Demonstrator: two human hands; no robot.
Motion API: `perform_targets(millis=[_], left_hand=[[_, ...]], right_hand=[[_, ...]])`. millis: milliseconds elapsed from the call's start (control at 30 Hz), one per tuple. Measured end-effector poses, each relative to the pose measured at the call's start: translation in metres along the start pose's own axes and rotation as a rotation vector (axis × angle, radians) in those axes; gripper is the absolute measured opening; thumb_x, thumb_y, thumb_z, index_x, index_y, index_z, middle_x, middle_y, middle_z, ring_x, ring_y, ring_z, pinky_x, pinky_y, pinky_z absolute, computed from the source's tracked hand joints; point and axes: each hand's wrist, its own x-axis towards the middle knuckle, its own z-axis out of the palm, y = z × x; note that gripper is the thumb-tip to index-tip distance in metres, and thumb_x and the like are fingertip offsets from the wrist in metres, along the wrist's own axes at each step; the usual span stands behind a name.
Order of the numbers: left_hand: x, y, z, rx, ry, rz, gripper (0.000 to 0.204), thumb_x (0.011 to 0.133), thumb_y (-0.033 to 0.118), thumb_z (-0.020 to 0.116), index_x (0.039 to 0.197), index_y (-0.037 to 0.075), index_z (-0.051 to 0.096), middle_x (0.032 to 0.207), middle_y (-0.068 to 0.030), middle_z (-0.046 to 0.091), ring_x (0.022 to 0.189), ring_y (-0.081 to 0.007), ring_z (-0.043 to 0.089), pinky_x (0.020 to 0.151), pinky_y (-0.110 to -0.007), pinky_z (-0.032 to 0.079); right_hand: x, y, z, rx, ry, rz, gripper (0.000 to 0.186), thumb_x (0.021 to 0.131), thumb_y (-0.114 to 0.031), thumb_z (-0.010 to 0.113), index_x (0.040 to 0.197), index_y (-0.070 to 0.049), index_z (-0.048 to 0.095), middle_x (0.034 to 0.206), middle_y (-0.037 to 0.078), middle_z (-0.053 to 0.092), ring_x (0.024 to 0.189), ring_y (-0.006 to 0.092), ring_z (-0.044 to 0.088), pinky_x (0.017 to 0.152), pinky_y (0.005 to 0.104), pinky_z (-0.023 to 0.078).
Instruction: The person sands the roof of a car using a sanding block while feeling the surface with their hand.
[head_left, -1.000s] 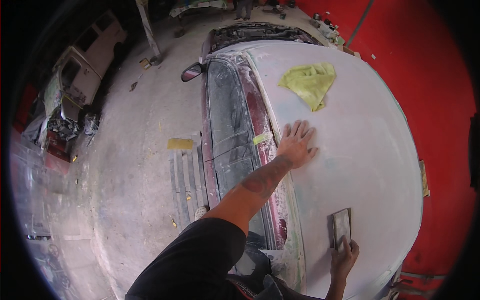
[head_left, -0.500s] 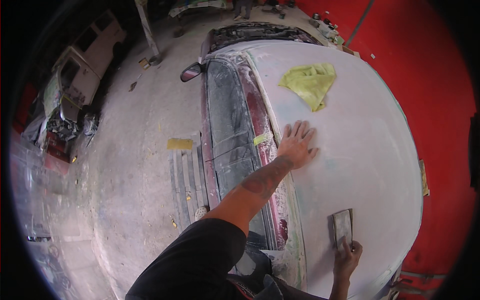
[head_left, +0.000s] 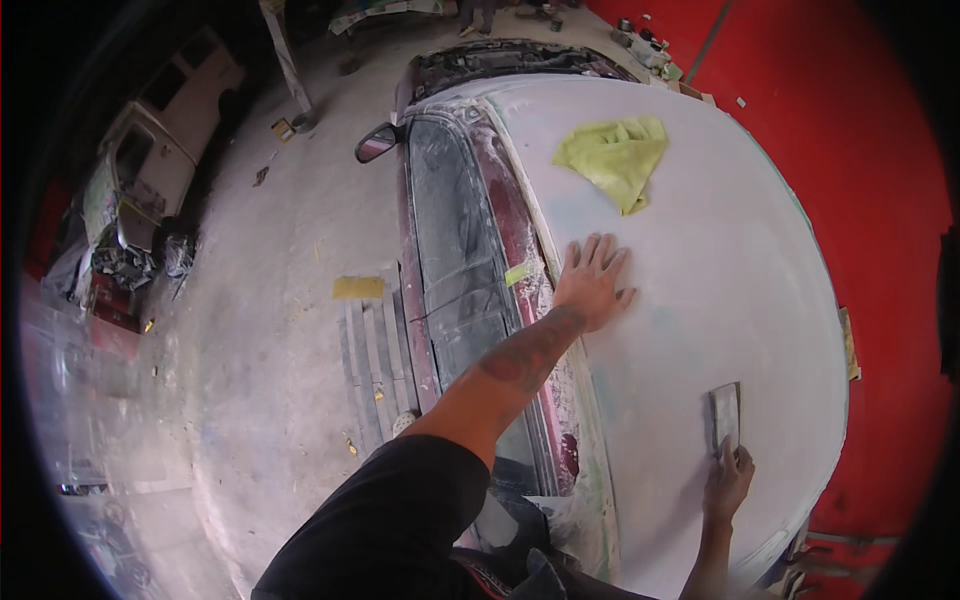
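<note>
Beneath both my hands spreads the pale, dusty car roof (head_left: 690,310). My left hand (head_left: 592,285) lies flat on it with fingers spread, near the roof's left edge. Gripped by its near end in my right hand (head_left: 730,482) is a grey sanding block (head_left: 726,412), resting on the roof toward the near right. Ahead of my left hand lies a crumpled yellow-green cloth (head_left: 615,162). A short piece of yellow tape (head_left: 517,273) sticks to the dark red frame above the side windows (head_left: 455,240).
A side mirror (head_left: 377,143) juts out at the far left of the car. Grey strips (head_left: 375,350) and a yellowish sheet (head_left: 358,288) lie on the concrete floor (head_left: 270,330). Another vehicle (head_left: 160,150) stands far left. A red wall (head_left: 890,250) runs along the right.
My right hand has slid forward and to the right with the sanding block. The left hand stays in place on the roof.
</note>
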Motion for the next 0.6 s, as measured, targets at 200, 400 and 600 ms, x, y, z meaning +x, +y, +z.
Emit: perform_targets(millis=[200,400,600], left_hand=[[-0.003,0.000,-0.011,0.001,-0.028,-0.024,0.065,0.092,0.048,0.050,0.144,0.010,0.042,0.152,-0.0172,0.032,0.144,-0.0339,0.024,0.116,-0.055,0.018],[0.007,0.015,-0.014,-0.048,-0.033,0.013,0.064,0.092,0.047,0.052,0.144,0.010,0.043,0.151,-0.0179,0.034,0.142,-0.0350,0.026,0.114,-0.055,0.020],[-0.003,-0.002,-0.007,-0.004,0.026,-0.005,0.064,0.092,0.047,0.052,0.142,0.009,0.044,0.149,-0.0197,0.035,0.142,-0.0359,0.027,0.114,-0.056,0.022]], right_hand=[[-0.115,-0.023,-0.012,0.144,-0.082,-0.161,0.050,0.071,-0.002,0.064,0.121,-0.009,0.067,0.121,0.026,0.053,0.106,0.0440,0.052,0.090,0.0511,0.046],[0.070,0.045,0.005,-0.071,0.052,0.105,0.050,0.087,-0.005,0.061,0.137,-0.010,0.054,0.126,0.020,0.053,0.106,0.0370,0.052,0.092,0.0444,0.046],[-0.092,-0.026,0.020,0.063,0.075,-0.050,0.043,0.087,-0.008,0.061,0.131,-0.007,0.060,0.129,0.026,0.050,0.110,0.0432,0.049,0.094,0.0511,0.043]])
